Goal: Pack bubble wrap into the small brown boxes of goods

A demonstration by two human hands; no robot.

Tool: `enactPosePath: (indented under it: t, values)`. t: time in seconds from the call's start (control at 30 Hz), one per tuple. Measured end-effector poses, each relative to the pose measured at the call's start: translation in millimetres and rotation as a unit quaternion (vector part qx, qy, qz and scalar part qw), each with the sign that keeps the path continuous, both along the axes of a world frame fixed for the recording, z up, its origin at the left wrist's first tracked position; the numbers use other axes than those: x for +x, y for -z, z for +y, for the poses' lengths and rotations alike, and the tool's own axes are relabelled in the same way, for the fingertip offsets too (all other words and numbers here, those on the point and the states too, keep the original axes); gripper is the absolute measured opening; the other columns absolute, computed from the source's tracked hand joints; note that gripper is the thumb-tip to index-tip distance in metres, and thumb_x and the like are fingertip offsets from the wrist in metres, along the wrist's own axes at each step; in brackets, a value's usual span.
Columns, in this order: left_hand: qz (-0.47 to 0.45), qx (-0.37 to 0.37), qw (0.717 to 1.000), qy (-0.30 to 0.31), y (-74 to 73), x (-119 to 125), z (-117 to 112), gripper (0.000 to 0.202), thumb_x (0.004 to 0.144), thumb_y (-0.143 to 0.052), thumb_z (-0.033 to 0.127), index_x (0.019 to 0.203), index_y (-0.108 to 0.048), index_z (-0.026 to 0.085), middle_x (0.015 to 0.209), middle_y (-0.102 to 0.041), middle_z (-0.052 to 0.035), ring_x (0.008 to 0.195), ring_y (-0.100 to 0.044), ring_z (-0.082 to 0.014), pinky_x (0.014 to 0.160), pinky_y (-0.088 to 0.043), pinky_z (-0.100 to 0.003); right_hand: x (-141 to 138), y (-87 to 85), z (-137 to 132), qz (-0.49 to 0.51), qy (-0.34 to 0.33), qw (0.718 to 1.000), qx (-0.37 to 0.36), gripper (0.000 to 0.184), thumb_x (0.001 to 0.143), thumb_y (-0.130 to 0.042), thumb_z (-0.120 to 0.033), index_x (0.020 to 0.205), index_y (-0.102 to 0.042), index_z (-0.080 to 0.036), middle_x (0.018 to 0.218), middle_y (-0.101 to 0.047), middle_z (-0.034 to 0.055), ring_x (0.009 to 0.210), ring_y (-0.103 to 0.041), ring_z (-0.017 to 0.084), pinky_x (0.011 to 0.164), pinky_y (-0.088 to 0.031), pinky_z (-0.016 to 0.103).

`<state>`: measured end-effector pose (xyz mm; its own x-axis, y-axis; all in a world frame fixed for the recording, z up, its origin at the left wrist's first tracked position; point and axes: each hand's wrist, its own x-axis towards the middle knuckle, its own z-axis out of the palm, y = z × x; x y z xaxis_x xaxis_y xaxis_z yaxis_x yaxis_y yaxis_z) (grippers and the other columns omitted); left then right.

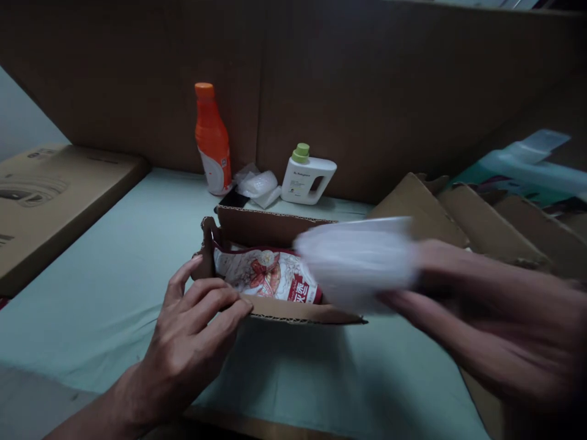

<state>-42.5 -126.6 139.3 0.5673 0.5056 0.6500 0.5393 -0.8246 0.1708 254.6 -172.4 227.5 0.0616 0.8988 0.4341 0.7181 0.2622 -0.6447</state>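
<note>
A small open cardboard box [293, 310] lies on the light green cloth before me. Inside it is a printed white and red pouch [263, 272]. My left hand [192, 330] holds the box at its front left, with its fingers bent over the front wall. In my right hand [477, 305] a soft white bundle [355, 260], blurred by motion, is pinched between thumb and fingers. That bundle hangs over the right end of the box and hides part of the inside. What it is made of I cannot make out clearly.
Behind the box stand an orange bottle [213, 140], a bubble-wrap bundle [259, 183] and a white jug with a green cap [302, 177]. A flat carton [59, 195] lies at the left. At the right are cardboard flaps [422, 211] and a clear container with green liquid [518, 162].
</note>
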Motion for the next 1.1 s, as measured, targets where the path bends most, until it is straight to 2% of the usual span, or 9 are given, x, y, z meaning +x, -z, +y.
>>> enactPosePath:
  t: [0.13,0.3,0.37,0.43,0.57,0.67,0.83,0.97,1.1]
  values:
    - [-0.053,0.006,0.998,-0.023,4.4,1,0,0.018,0.090,-0.066,0.006,0.101,-0.069,0.020,0.090,-0.074,-0.0017,0.089,-0.067,-0.0165,0.116,-0.039,-0.052,-43,6.3,68,-0.296,-0.243,0.913,-0.144,0.014,0.092,-0.064,-0.024,0.092,-0.077,-0.021,0.087,-0.076,0.0042,0.079,-0.069,0.018,0.071,-0.048,0.030]
    - [-0.070,0.019,0.997,-0.023,5.2,4,3,0.025,0.086,-0.069,0.003,0.104,-0.069,0.020,0.092,-0.072,-0.0035,0.096,-0.067,-0.0197,0.116,-0.041,-0.052,-87,25.9,102,-0.417,-0.271,0.816,-0.294,0.023,0.098,-0.057,-0.022,0.089,-0.077,-0.015,0.076,-0.074,0.0072,0.067,-0.068,0.018,0.059,-0.042,0.027]
    - [-0.098,0.029,0.994,-0.049,9.2,1,4,0.040,0.082,-0.073,0.003,0.117,-0.067,0.022,0.106,-0.070,-0.0065,0.111,-0.064,-0.0241,0.116,-0.042,-0.053,-80,18.7,98,-0.425,-0.252,0.830,-0.257,0.018,0.094,-0.065,-0.026,0.100,-0.077,-0.014,0.086,-0.076,0.0092,0.076,-0.070,0.021,0.066,-0.047,0.029]
    - [-0.159,0.027,0.983,-0.092,18.8,-5,4,0.062,0.080,-0.076,0.005,0.136,-0.059,0.026,0.129,-0.062,-0.0100,0.128,-0.057,-0.0282,0.117,-0.042,-0.053,-55,7.4,79,-0.374,-0.201,0.890,-0.163,0.030,0.091,-0.070,-0.033,0.115,-0.074,-0.017,0.102,-0.077,0.0096,0.088,-0.071,0.024,0.075,-0.052,0.033]
    - [-0.277,-0.142,0.941,-0.131,54.2,-22,1,0.076,0.085,-0.074,0.019,0.153,-0.043,0.034,0.156,-0.045,-0.0086,0.144,-0.045,-0.0314,0.120,-0.040,-0.054,12,16.4,10,-0.153,0.055,0.986,-0.045,0.028,0.096,-0.060,-0.046,0.107,-0.074,-0.024,0.099,-0.077,0.0045,0.082,-0.071,0.019,0.070,-0.054,0.030]
    - [-0.310,-0.353,0.874,-0.122,85.1,-29,-3,0.072,0.089,-0.071,0.035,0.154,-0.039,0.033,0.159,-0.042,-0.0089,0.144,-0.046,-0.0309,0.119,-0.042,-0.052,25,69.3,-29,-0.019,0.156,0.983,-0.093,0.031,0.090,-0.064,-0.051,0.099,-0.074,-0.022,0.087,-0.077,0.0052,0.076,-0.071,0.021,0.070,-0.057,0.032]
    - [-0.340,-0.501,0.789,-0.103,108.5,-12,16,0.070,0.080,-0.072,0.052,0.138,-0.050,0.021,0.136,-0.061,-0.0123,0.126,-0.061,-0.0304,0.108,-0.051,-0.044,-25,153.8,-2,0.094,0.043,0.983,-0.149,0.060,0.076,-0.073,-0.051,0.126,-0.065,-0.018,0.121,-0.071,0.0136,0.113,-0.066,0.032,0.097,-0.055,0.046]
    - [-0.351,-0.511,0.780,-0.089,92.3,27,28,0.064,0.073,-0.074,0.050,0.125,-0.056,0.018,0.121,-0.068,-0.0109,0.112,-0.066,-0.0282,0.096,-0.056,-0.039,-22,156.9,5,0.154,0.084,0.978,-0.114,0.054,0.076,-0.073,-0.052,0.117,-0.067,-0.017,0.116,-0.074,0.0130,0.106,-0.068,0.031,0.097,-0.054,0.048]
    - [-0.353,-0.539,0.763,0.047,82.0,68,1,0.055,0.073,-0.074,0.042,0.121,-0.058,0.019,0.124,-0.068,-0.0096,0.111,-0.067,-0.0255,0.097,-0.054,-0.037,20,149.0,-64,0.087,0.208,0.970,-0.090,0.052,0.075,-0.072,-0.060,0.105,-0.073,-0.019,0.108,-0.077,0.0124,0.104,-0.070,0.033,0.094,-0.055,0.048]
